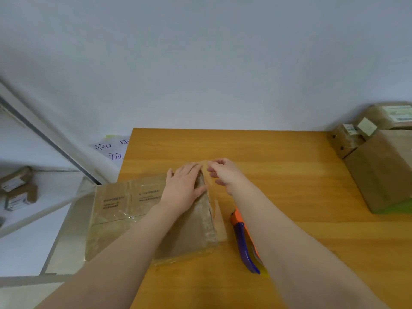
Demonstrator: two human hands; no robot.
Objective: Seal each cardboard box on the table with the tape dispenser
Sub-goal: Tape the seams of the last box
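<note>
Tape dispenser (242, 239): my right forearm (278, 230) covered its right side, lower centre.
Cardboard box (124, 219): its print was too small to read; my left hand (185, 186) hid its far end.
Right hand (223, 175): I couldn't tell whether the curled fingers pinched anything.
Stacked boxes (383, 170): cut off at the right edge.
Paper sign (111, 150): partly hidden behind the table (289, 152), centre left.
</note>
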